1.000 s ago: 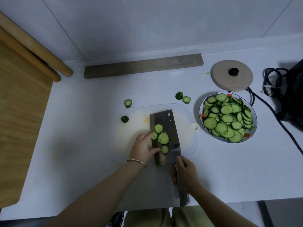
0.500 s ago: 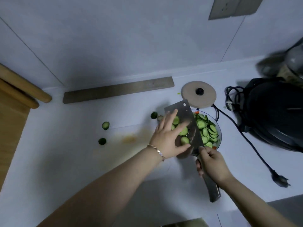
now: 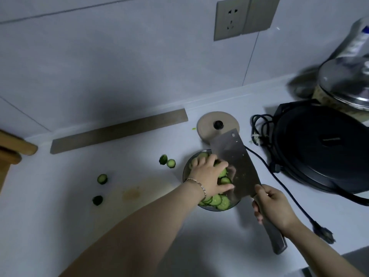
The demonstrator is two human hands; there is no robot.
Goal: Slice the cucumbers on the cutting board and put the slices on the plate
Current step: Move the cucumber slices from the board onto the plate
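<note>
A steel cleaver [image 3: 236, 158] stands tilted over the right side of the plate [image 3: 185, 170], its flat blade bare. My right hand [image 3: 272, 204] grips its handle. My left hand [image 3: 209, 174] lies over the plate with fingers spread on the cucumber slices [image 3: 216, 200] heaped in it, next to the blade. The pale, translucent cutting board [image 3: 139, 188] lies left of the plate with an orange stain and no slices on it. Cucumber end pieces lie around the board: one [image 3: 102, 178], another [image 3: 97, 200], and a pair [image 3: 167, 161].
A round tan lid [image 3: 217, 124] lies behind the plate. A black electric cooker [image 3: 323, 146] sits at the right, its cord [image 3: 289, 188] running past the plate to a plug. A wooden strip [image 3: 117, 130] lies along the wall, and a wall socket [image 3: 231, 20] is above.
The cleaver carried slices from the cutting board over to the plate. My left hand pushed them off the blade into the plate. The camera swung right and up.
</note>
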